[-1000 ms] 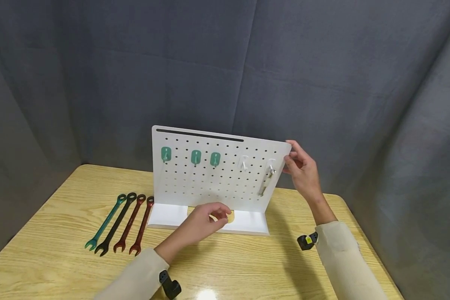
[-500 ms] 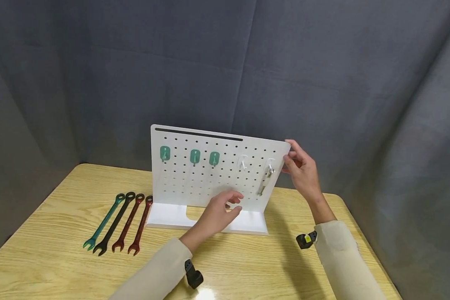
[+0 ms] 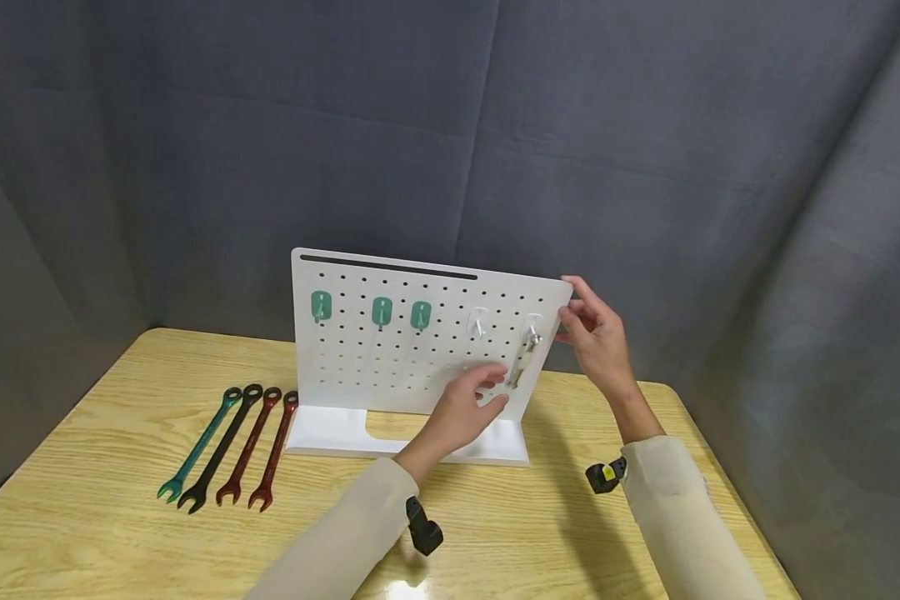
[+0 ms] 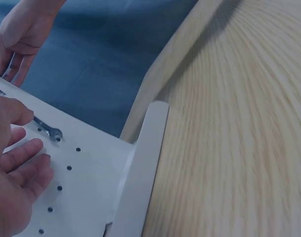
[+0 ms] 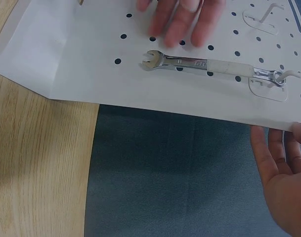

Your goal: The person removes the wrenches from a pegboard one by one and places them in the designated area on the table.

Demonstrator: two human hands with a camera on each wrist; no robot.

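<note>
A white pegboard (image 3: 309, 367) stands on its base on the table. From a clear hook near its right side hangs a small silver combination wrench (image 5: 229, 67), with a pale band round its shank. My right hand (image 3: 600, 342) grips the board's upper right edge, thumb at the front and fingers behind. Just left of the hanging wrench is my left hand (image 3: 461, 408), fingers loosely bent and thumb apart, holding nothing. In the left wrist view its thumb overlaps part of the wrench (image 4: 54, 133).
Left of the board a turquoise wrench (image 3: 202, 442), a black wrench (image 3: 221, 450) and two red wrenches (image 3: 273, 454) lie side by side on the wooden table (image 3: 82, 517). Three green hooks (image 3: 382, 312) and another clear hook (image 3: 478, 323) are on the board. A grey curtain (image 3: 390, 125) hangs behind.
My left hand has moved right and up across the front of the board, from its base toward the hanging wrench. My right hand keeps its grip on the board's edge.
</note>
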